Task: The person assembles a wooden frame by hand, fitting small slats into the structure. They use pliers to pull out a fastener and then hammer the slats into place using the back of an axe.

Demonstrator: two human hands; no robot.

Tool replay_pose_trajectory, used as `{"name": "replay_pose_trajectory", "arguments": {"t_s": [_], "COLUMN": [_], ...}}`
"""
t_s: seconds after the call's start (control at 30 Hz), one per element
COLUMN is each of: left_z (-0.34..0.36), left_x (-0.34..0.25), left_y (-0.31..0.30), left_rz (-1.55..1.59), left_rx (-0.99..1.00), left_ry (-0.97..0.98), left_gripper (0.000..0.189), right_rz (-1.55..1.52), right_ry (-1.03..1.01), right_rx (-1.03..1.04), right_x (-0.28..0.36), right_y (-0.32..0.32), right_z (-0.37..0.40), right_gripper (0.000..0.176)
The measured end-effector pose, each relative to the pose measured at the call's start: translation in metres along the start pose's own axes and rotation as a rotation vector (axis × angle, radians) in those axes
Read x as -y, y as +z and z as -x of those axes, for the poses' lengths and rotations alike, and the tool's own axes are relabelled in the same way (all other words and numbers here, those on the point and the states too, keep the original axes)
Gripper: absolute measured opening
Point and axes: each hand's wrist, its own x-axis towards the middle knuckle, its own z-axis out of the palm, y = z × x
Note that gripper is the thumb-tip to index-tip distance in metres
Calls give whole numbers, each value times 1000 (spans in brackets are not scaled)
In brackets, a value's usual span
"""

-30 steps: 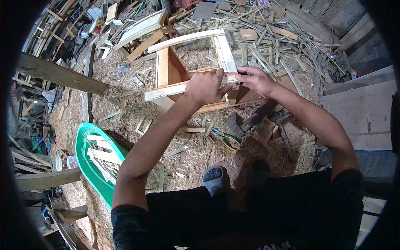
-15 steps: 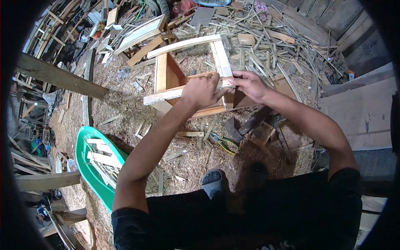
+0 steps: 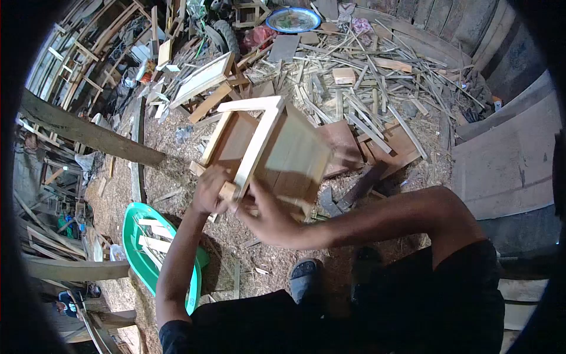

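Note:
A wooden box-like frame [image 3: 295, 141] with pale rails and brown panels is tilted in front of me, its panelled side turned up to the right. My left hand [image 3: 212, 190] is closed around its near left corner, by a rail end. My right hand [image 3: 268, 218] is on the same corner from the right, fingers bent against the pale rail [image 3: 254, 156]. Motion blurs the fingertips a little, and the frame partly hides them. Right of the frame, a dark hammer-like tool [image 3: 359, 187] lies on the sawdust.
A green plastic tub [image 3: 134, 251] with wood offcuts stands at lower left. Scrap sticks [image 3: 359, 88] are heaped at the back right, beside brown boards [image 3: 404, 150]. A wooden post [image 3: 88, 130] crosses the left side. A blue-rimmed basin [image 3: 293, 20] sits at the back.
The frame has been turned and tilted, bringing its panelled side into view. Both hands have moved left and nearer to me, onto its corner. The pliers on the floor are no longer visible.

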Motion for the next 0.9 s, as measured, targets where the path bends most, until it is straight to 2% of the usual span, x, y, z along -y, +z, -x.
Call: {"name": "replay_pose_trajectory", "arguments": {"t_s": [0.07,0.17,0.27,0.3,0.4,0.43,0.53,0.57,0.6,0.67,0.73,0.77,0.8,0.87,0.9], "left_z": [14,23,14,19,22,23,21,17,18,17,-7,-1,-4,-20,-27], "left_x": [3,2,-11,-10,-4,-2,6,3,6,6,-20,-11,-16,-27,-30], "left_y": [-7,-15,-26,-23,-23,-21,-22,-20,-17,-7,-15,-15,-11,-17,-17], "left_rz": [-4,-22,26,29,44,29,94,65,71,59,191,225,161,333,273], "left_rx": [22,49,68,64,67,52,75,46,20,-41,-99,-21,-131,-83,-96], "left_ry": [12,12,8,-20,-14,-28,-44,-51,-35,-85,-188,-251,-222,-445,-491], "left_gripper": [48,41,40,38,37,41,47,51,49,51,51,53,50,48,44], "right_rz": [83,28,76,181,134,211,-19,-51,83,135,35,91,301,267,300], "right_ry": [-38,-27,-59,-91,-80,-134,-78,-192,-190,-314,-88,-253,-107,-216,-265], "right_rx": [108,154,230,200,235,228,382,287,278,184,312,207,300,219,208], "right_x": [10,18,11,10,10,1,-12,-7,-4,-4,13,10,49,39,31], "right_y": [3,3,5,6,-1,1,-12,-15,-21,-25,-38,-38,-55,-57,-60], "right_z": [14,24,25,28,27,25,14,11,9,-5,-23,-35,-45,-60,-68], "right_gripper": [67,77,79,80,80,81,83,83,83,80,73,61,50,50,51]}}
